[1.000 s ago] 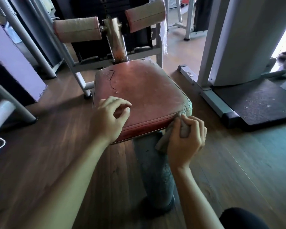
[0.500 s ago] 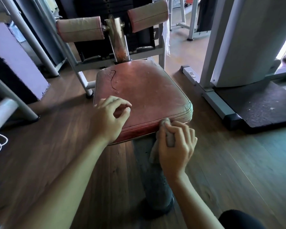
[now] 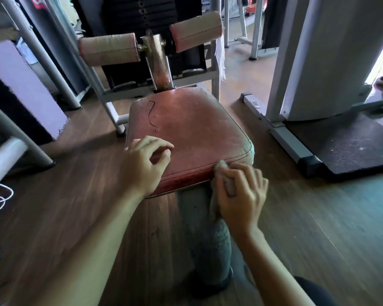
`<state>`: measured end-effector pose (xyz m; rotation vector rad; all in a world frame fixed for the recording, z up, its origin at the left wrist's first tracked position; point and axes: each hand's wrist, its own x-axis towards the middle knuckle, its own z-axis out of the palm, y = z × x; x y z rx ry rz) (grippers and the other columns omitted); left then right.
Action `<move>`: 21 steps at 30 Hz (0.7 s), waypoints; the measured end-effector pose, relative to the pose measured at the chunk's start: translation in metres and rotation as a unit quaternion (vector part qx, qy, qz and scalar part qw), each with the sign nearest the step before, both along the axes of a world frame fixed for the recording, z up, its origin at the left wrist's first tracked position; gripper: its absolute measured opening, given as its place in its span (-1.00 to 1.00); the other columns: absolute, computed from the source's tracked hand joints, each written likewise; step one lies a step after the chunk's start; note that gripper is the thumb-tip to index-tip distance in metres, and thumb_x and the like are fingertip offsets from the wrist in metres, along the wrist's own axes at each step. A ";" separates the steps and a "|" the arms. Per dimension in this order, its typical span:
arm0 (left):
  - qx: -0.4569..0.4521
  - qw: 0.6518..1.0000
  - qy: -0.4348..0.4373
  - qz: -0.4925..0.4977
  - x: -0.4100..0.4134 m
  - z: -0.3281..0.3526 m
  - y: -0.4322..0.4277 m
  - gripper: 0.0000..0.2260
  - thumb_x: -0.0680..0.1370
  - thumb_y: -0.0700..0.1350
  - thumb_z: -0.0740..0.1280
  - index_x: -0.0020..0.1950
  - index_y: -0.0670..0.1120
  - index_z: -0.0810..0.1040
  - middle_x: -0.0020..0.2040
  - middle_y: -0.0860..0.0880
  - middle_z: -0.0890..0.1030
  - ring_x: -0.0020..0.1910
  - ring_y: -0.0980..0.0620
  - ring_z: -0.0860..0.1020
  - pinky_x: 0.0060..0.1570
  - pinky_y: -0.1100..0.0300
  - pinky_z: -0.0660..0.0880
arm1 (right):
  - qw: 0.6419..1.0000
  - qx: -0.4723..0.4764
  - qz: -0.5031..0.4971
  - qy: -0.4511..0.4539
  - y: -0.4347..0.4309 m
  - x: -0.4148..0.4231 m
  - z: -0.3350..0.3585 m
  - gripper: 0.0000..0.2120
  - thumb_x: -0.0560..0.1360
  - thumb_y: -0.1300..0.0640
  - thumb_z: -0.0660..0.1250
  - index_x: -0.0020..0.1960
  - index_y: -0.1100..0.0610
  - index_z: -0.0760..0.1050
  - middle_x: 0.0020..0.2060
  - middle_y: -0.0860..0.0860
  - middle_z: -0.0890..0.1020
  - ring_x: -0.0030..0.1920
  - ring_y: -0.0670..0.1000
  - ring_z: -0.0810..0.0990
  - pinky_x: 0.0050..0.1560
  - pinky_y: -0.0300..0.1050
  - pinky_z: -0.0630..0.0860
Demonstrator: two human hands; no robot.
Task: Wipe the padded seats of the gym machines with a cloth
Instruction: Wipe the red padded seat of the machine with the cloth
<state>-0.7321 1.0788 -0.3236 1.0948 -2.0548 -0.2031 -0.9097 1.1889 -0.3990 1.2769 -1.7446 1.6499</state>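
A worn red padded seat (image 3: 190,129) on a grey post (image 3: 208,239) fills the middle of the view. My right hand (image 3: 241,195) grips a bunched grey cloth (image 3: 227,184) and holds it against the seat's front edge, right of centre. My left hand (image 3: 142,166) rests on the seat's front left corner with its fingers loosely curled and nothing in them. Most of the cloth is hidden under my right fingers; a fold hangs down in front of the post.
Two pink roller pads (image 3: 108,49) stand on a metal post (image 3: 159,65) behind the seat, before a black weight stack (image 3: 142,14). A white machine column (image 3: 323,56) with a dark floor mat (image 3: 349,146) is on the right. Grey frame tubes (image 3: 16,133) are on the left.
My right hand has slid the cloth leftward along the seat's front edge, from the right corner toward the middle. My left hand has stayed on the front left corner.
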 end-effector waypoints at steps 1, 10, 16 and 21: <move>-0.002 1.000 0.000 0.002 0.000 0.000 0.000 -0.81 0.54 0.03 0.28 0.00 0.10 0.70 0.01 0.19 0.65 0.07 0.10 0.53 0.16 0.03 0.47 | 0.999 -0.006 -0.023 -0.044 0.000 -0.007 0.002 -0.90 0.50 0.14 0.52 -0.16 0.10 0.64 -0.10 -0.05 0.66 -0.10 0.04 0.57 -0.09 0.06 0.41; 0.005 1.000 0.000 0.007 0.001 -0.003 -0.001 -0.79 0.54 0.06 0.26 0.01 0.13 0.68 0.02 0.20 0.65 0.07 0.12 0.52 0.18 -0.03 0.47 | 0.997 0.005 -0.019 -0.081 0.000 -0.002 0.004 -0.90 0.51 0.09 0.48 -0.14 0.09 0.61 -0.09 -0.03 0.65 -0.10 0.08 0.57 -0.08 0.03 0.40; 0.012 1.000 -0.017 0.016 0.000 -0.001 0.000 -0.75 0.53 0.11 0.22 0.01 0.12 0.68 0.02 0.18 0.64 0.06 0.10 0.51 0.17 0.02 0.44 | 0.996 0.046 0.019 -0.073 0.003 0.030 0.005 -0.88 0.48 0.13 0.49 -0.15 0.10 0.57 -0.10 -0.05 0.61 -0.11 0.06 0.53 -0.13 0.04 0.38; 0.036 0.999 -0.017 0.026 0.000 0.004 0.009 -0.79 0.53 0.09 0.27 0.02 0.14 0.68 0.04 0.19 0.65 0.06 0.14 0.49 0.17 0.06 0.45 | 0.990 0.084 0.110 -0.033 0.023 -0.004 0.030 -0.91 0.49 0.08 0.50 -0.11 0.05 0.61 -0.12 -0.09 0.61 -0.10 0.06 0.56 -0.10 0.04 0.41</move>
